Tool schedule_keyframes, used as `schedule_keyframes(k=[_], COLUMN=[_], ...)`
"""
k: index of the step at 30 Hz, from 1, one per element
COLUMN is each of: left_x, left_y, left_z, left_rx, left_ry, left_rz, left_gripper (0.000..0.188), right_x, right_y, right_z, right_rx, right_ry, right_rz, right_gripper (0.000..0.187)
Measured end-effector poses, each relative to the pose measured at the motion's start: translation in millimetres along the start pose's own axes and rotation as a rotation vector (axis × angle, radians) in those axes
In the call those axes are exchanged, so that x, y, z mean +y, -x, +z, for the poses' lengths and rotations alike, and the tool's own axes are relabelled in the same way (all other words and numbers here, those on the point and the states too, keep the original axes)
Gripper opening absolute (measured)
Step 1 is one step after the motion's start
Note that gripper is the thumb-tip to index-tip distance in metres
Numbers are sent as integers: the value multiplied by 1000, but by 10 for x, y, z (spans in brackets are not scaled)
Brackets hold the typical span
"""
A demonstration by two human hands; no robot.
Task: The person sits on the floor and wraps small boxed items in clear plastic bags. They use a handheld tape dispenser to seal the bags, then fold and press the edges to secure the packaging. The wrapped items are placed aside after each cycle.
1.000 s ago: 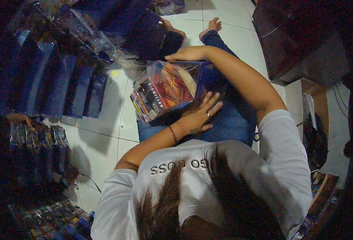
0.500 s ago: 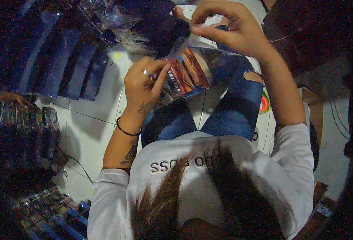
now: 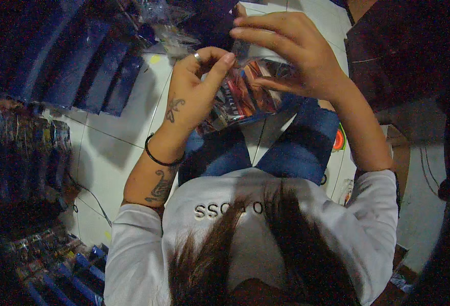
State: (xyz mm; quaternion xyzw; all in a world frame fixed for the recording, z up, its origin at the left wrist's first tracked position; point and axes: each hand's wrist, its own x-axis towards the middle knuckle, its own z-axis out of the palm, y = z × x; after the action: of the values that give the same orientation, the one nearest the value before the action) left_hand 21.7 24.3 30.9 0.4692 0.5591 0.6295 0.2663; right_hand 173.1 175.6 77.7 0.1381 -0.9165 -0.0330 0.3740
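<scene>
A flat packet in transparent plastic (image 3: 242,97), with a red, orange and black printed front, lies across my thighs, tilted. My left hand (image 3: 194,84) pinches at the packet's upper left edge, thumb against a bent index finger; the film between them is hard to make out. Over the packet's upper right side, my right hand (image 3: 301,53) has its fingers stretched out and its thumb apart. That thumb passes in front of the printed front and hides part of it.
Dark blue packets in shiny plastic (image 3: 94,71) stand in a row at the upper left. Several more wrapped packets (image 3: 61,265) lie at lower left. Crumpled transparent film (image 3: 171,30) sits beyond my left hand. A cable (image 3: 92,196) crosses the white tiled floor (image 3: 115,163). A cardboard box (image 3: 401,153) stands at right.
My right hand has gone from a raised pinch on the film to spread fingers, lower over the packet. My left hand has moved slightly up and to the right, still pinching.
</scene>
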Motion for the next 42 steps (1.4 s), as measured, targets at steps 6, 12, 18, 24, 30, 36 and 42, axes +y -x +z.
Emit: schedule_keyframes(k=[6,12,18,24,30,36,42], left_x=[28,113,120,158,129,52,94], left_y=[7,-89,-121,-317,-361,-360,-366], left_z=[92,-100,-134,-229,-245,-225,-191], left_rx=[-45,-150,-152,-133,-144,-267,-254], left_ry=[-107,-95,-240,-367,-362,110,-159], left_rz=[276,88,258,322,355,-137,-12], left_gripper=[16,17,18,16,17,20,23], right_x=[70,199,214,352,331,214,253], right_y=[-128,-348,-334,-393,-445,-374,-393], right_z=[-151,-306,-124,-166,-91,-143,-133], right_rx=[-434,-648,-469,-434,-443,-367,-419], right_ry=[-367,-605,-877,-881,-653,-369,-87], right_rz=[281,404,505,676,304,247,-76], right_gripper=[18,21,24,25,19,14,10])
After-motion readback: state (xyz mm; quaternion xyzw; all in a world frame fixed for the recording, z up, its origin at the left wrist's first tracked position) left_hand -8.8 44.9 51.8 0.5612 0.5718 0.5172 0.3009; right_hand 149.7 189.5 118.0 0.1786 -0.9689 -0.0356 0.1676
